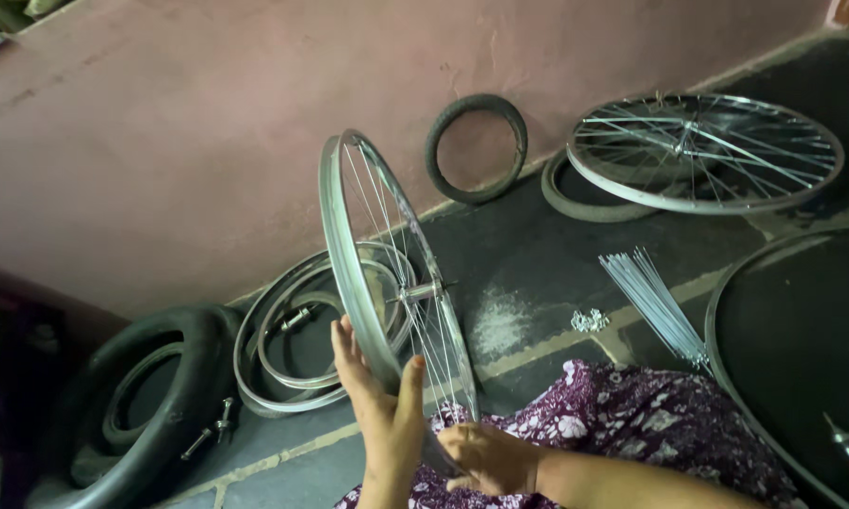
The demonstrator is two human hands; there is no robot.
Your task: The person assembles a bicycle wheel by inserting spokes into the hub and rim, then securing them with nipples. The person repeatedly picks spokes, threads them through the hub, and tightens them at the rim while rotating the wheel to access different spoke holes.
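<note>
I hold a silver spoked bicycle wheel [347, 247] upright on edge in front of me, its hub and axle [421, 292] pointing right. My left hand [379, 403] grips the lower rim, thumb on one side and fingers on the other. My right hand [489, 457] is closed at the bottom of the wheel near the spokes; what it pinches is hidden. My lap, under purple floral cloth [632, 415], lies below the wheel.
A loose spoke bundle [655, 300] and a small pile of nipples [589, 320] lie on the dark floor. Bare rims [283, 353] and black tyres [151, 396] lie left. A small tyre [476, 146] leans on the pink wall. Another spoked wheel [707, 151] lies far right.
</note>
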